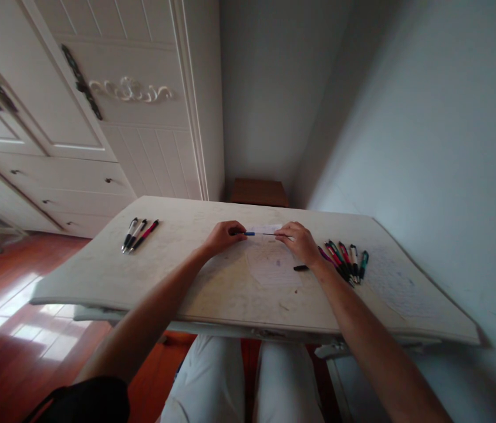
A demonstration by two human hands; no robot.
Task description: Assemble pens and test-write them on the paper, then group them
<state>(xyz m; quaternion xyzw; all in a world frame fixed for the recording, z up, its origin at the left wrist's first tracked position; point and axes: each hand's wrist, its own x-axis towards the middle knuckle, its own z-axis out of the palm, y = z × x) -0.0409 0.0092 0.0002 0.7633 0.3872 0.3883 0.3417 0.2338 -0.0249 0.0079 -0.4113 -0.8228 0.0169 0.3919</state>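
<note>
Over the middle of the desk, my left hand (pixel 222 238) is closed on a pen barrel part with a blue section (pixel 250 234) that sticks out to the right. My right hand (pixel 299 242) pinches a thin dark pen refill (pixel 269 234) pointing left toward the blue section. Whether the refill's tip enters the barrel is too small to tell. Beneath both hands lies a sheet of paper (pixel 269 264) with faint writing. A short black pen part (pixel 300 268) rests just below my right hand.
Several pens (pixel 344 261) lie fanned out beside my right forearm, partly hidden by it. Three more pens (pixel 139 235) are at the desk's left. A written sheet (pixel 400 285) lies at the right, near the wall (pixel 441 147). A wardrobe (pixel 142 147) stands behind the desk.
</note>
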